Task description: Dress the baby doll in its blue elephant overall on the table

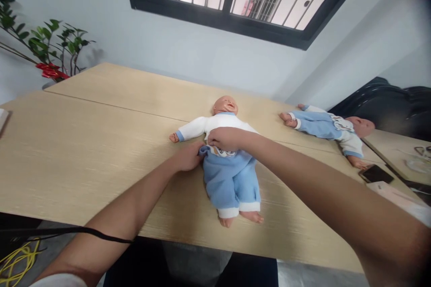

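Note:
A baby doll (225, 106) lies on its back on the wooden table (84, 143), head away from me, in a white top and blue trousers (230, 179). My left hand (188, 157) is closed on the left edge of the trousers' waistband. My right hand (225, 139) rests on the doll's belly, fingers curled down onto the waistband and the hem of the white top. The doll's bare feet point toward the near table edge.
A second doll (332, 128) in the same blue and white clothes lies at the right. A dark phone (376, 173) sits near it. A potted plant (47, 54) stands at the far left. A black chair (387, 103) is at the right. Cables (20, 255) lie on the floor.

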`<state>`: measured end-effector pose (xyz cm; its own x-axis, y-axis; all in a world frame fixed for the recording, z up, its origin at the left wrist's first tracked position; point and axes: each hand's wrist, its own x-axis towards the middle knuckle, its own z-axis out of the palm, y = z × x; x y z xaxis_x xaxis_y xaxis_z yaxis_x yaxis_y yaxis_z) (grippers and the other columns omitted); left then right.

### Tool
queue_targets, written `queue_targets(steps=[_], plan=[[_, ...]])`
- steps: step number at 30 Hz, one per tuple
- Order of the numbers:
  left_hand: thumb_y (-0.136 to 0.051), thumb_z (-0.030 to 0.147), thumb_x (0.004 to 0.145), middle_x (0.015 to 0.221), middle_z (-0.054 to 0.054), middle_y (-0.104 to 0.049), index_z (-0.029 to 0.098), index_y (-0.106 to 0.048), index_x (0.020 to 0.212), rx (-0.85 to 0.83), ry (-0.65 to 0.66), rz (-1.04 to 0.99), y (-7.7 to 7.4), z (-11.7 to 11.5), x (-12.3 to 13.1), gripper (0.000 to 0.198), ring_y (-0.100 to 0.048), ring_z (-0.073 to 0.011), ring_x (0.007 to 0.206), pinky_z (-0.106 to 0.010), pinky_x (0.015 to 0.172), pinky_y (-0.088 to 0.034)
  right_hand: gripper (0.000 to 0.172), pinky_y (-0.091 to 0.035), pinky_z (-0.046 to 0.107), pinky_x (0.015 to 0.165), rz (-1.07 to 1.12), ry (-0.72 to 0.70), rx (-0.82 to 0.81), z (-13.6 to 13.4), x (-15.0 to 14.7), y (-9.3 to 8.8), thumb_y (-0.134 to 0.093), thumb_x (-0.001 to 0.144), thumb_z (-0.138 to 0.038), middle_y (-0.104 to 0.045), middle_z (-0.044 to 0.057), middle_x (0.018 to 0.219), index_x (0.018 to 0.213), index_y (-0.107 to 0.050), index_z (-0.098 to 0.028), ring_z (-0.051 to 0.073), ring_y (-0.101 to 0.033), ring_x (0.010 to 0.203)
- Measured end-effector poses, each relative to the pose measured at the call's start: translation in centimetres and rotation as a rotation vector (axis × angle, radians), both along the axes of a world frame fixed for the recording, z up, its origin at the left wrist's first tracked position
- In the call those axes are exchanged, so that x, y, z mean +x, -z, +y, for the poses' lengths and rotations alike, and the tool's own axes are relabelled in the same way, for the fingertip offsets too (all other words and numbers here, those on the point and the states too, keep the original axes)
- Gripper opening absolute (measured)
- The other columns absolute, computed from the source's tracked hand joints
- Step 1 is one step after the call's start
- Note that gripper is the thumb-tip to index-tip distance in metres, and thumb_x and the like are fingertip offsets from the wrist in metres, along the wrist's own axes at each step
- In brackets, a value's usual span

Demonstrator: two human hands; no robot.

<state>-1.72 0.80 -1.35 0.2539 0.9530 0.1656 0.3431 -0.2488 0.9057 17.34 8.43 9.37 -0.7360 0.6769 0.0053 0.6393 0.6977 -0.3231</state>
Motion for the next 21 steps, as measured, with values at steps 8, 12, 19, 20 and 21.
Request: queue_targets(steps=[8,12,19,20,21], plan=[[-0.052,0.028,0.097,0.125,-0.016,-0.069,0.019,-0.062,0.118,0.013,-0.067,-0.122,0.1,0.1,2.1,0.024,-0.063,-0.0349,0.121,-0.048,0.107,-0.049,0.012,-0.051,0.044,0.094,0.874,0.971,0.149,-7.9,9.3,4.1,-0.049,0.086,-0.027,-0.069,0.008,0.103,0.091,-0.058,-0.024,0.026,-0.063,0.1],[-0.048,0.036,0.1,0.115,-0.011,-0.071,0.022,-0.058,0.114,-0.027,-0.109,-0.183,0.6,0.5,2.7,0.022,-0.066,-0.0294,0.111,-0.046,0.1,-0.052,0.025,-0.054,0.048,0.095,1.105,0.998,-0.532,-11.6,10.9,8.1,-0.063,0.077,-0.023,-0.074,0.007,0.107,0.102,-0.065,-0.025,0.028,-0.068,0.102],[-0.048,0.046,0.1,0.119,-0.009,-0.07,0.021,-0.053,0.115,-0.061,-0.243,-0.424,0.7,0.7,3.6,0.029,-0.066,-0.0228,0.112,-0.038,0.099,-0.053,0.04,-0.057,0.047,0.096,1.336,0.779,-0.698,-11.9,9.0,8.6,-0.084,0.075,-0.046,-0.076,0.005,0.111,0.105,-0.065,-0.028,0.028,-0.07,0.11],[-0.049,0.046,0.1,0.12,-0.008,-0.07,0.022,-0.052,0.116,-0.083,-0.246,-0.45,0.6,0.6,3.7,0.029,-0.066,-0.0224,0.111,-0.037,0.098,-0.053,0.039,-0.057,0.046,0.097,1.369,0.781,-0.673,-11.8,8.8,8.8,-0.084,0.076,-0.047,-0.076,0.004,0.111,0.104,-0.065,-0.028,0.027,-0.07,0.111],[-0.049,0.047,0.1,0.119,-0.008,-0.07,0.022,-0.05,0.117,-0.107,-0.241,-0.476,0.5,0.5,3.9,0.03,-0.067,-0.022,0.11,-0.036,0.096,-0.055,0.038,-0.056,0.046,0.099,1.402,0.784,-0.654,-11.8,8.7,8.9,-0.083,0.077,-0.048,-0.076,0.004,0.112,0.104,-0.065,-0.028,0.027,-0.07,0.111]])
